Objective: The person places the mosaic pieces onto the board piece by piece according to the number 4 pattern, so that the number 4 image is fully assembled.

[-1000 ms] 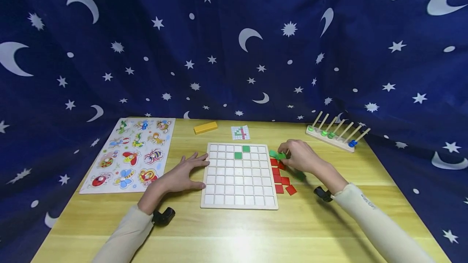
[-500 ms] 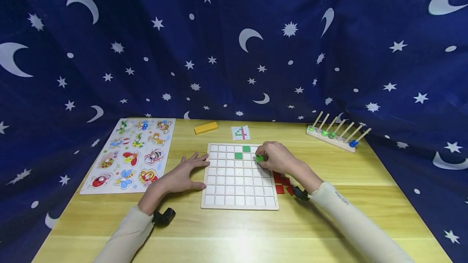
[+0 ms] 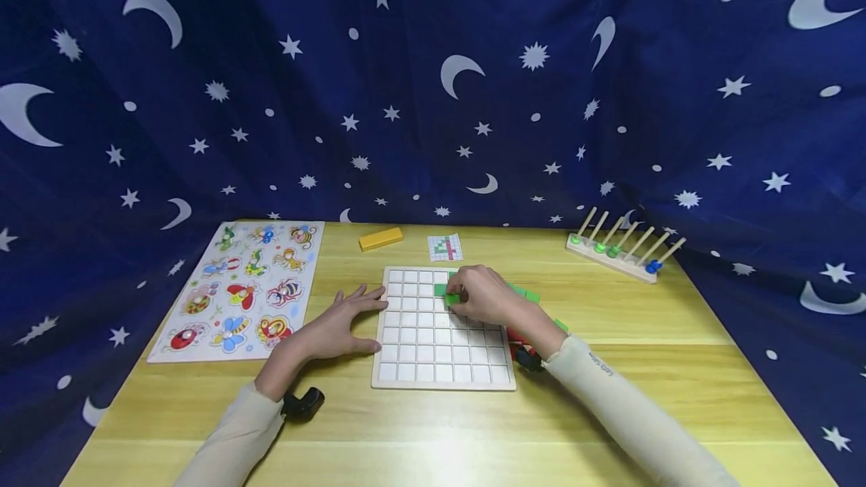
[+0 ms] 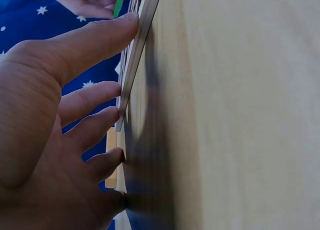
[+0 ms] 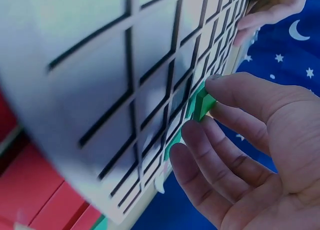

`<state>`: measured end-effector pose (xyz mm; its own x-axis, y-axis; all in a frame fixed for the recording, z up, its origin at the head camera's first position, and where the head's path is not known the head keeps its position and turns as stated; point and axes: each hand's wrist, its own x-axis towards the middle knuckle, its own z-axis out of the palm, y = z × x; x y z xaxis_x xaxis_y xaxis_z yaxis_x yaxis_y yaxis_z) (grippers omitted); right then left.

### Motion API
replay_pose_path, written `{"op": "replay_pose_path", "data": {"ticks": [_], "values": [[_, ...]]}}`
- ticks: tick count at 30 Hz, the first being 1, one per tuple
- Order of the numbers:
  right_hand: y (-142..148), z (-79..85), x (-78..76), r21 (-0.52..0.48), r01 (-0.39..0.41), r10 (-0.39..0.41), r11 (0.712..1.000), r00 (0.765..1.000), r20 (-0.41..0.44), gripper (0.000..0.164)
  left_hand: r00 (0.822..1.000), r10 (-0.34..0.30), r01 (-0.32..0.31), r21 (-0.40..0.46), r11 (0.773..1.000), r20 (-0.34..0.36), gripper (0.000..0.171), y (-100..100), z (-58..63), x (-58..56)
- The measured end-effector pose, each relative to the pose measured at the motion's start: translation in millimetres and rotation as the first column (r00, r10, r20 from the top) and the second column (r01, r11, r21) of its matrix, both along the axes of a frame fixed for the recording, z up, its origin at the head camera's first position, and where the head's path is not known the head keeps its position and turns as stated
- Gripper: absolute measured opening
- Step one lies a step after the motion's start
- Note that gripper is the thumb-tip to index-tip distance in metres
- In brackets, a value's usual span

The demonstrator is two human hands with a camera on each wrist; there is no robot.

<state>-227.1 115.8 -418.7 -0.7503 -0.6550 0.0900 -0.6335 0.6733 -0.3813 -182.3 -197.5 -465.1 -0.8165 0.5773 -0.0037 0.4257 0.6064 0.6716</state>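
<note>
A white grid board (image 3: 443, 355) lies flat in the middle of the table. My left hand (image 3: 334, 331) has its fingers spread, with thumb and some fingertips against the board's left edge; the left wrist view shows the thumb (image 4: 102, 37) at that edge. Over the upper part of the grid, my right hand (image 3: 483, 295) pinches a green square tile (image 5: 204, 103) between thumb and fingers. In the right wrist view this tile is tilted, close over the cells. Another green tile (image 3: 440, 289) sits in a cell just left of it. The right hand partly covers a further one behind.
Loose green tiles (image 3: 532, 296) and red tiles (image 5: 35, 190) lie right of the board, partly behind the right arm. Behind the board are a small pattern card (image 3: 444, 247) and a yellow block (image 3: 381, 239). A peg stand (image 3: 611, 258) and an insect picture board (image 3: 233, 291) flank it.
My right hand has carried the green tile leftward from the loose tiles beside the board to above its upper grid cells. The left hand has stayed at the board's left edge.
</note>
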Motion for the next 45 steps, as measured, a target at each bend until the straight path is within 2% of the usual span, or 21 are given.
{"op": "replay_pose_path", "data": {"ticks": [6,19,25,30,34,37,45], "values": [[-15,-3.9,-0.4,0.007,-0.039,0.04,0.999,0.999,-0.036,0.011,1.0,-0.001,0.001,-0.005,1.0,-0.002,0.075,0,-1.2,0.5],[-42,-9.9,-5.2,0.044,-0.077,0.079,0.996,0.995,-0.061,0.014,1.0,-0.005,0.005,0.003,1.0,-0.014,0.075,0,-2.2,-0.6],[-45,-9.4,-4.1,0.063,-0.072,0.074,0.995,0.997,-0.032,0.009,1.0,-0.009,0.009,-0.004,1.0,0.003,0.075,1,-1.9,1.1],[-45,-11.0,-1.5,0.047,-0.064,0.066,0.997,0.997,-0.045,0.011,1.0,-0.002,0.002,0.0,1.0,-0.01,0.074,0,-3.3,2.2],[-42,-13.4,3.5,0.017,-0.052,0.053,0.998,0.997,-0.05,0.009,1.0,-0.001,0.001,0.001,1.0,-0.003,0.074,0,-5.4,4.5],[-33,-10.9,8.0,-0.024,-0.042,0.041,0.999,0.997,-0.061,0.017,1.0,-0.002,0.002,0.0,1.0,-0.004,0.074,0,-7.5,5.3],[12,1.8,15.5,-0.057,0.014,-0.017,0.998,0.998,-0.066,0.015,1.0,0.003,-0.003,0.002,1.0,-0.018,0.074,0,-3.1,3.2]]}}
